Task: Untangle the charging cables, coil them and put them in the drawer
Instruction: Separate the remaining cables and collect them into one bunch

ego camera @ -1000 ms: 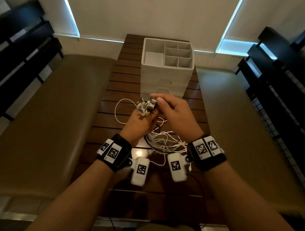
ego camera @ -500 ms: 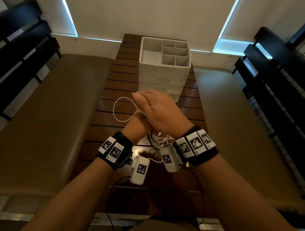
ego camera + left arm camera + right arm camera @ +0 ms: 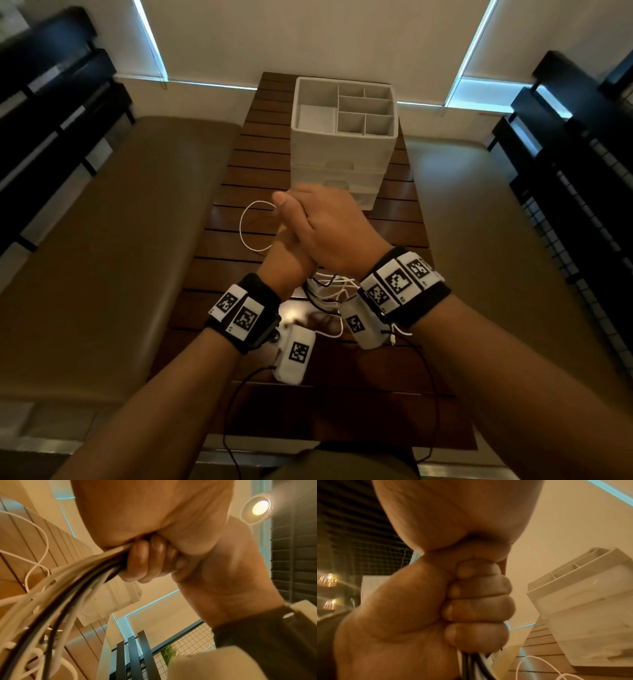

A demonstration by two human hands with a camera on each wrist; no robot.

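Note:
A bundle of white and black charging cables (image 3: 329, 291) hangs from my left hand (image 3: 287, 263), which grips it in a fist above the wooden table (image 3: 226, 260). My right hand (image 3: 329, 226) is cupped over the top of that fist and covers the plug ends, thumb pointing left. In the left wrist view the cables (image 3: 77, 581) run out from under curled fingers. The right wrist view shows the left fist (image 3: 471, 608) with cables (image 3: 467, 660) leaving below it. One white loop (image 3: 253, 219) lies on the table. The white drawer unit (image 3: 342, 154) stands just behind the hands, its drawers closed.
The drawer unit's open top tray (image 3: 363, 109) has several dividers. Padded benches (image 3: 120, 240) run along both sides of the narrow table. Dark slatted chairs (image 3: 565, 154) stand at the far right and left.
The plug ends that stuck up from the left fist are now covered. My right hand has moved left over them and closed down on the fist.

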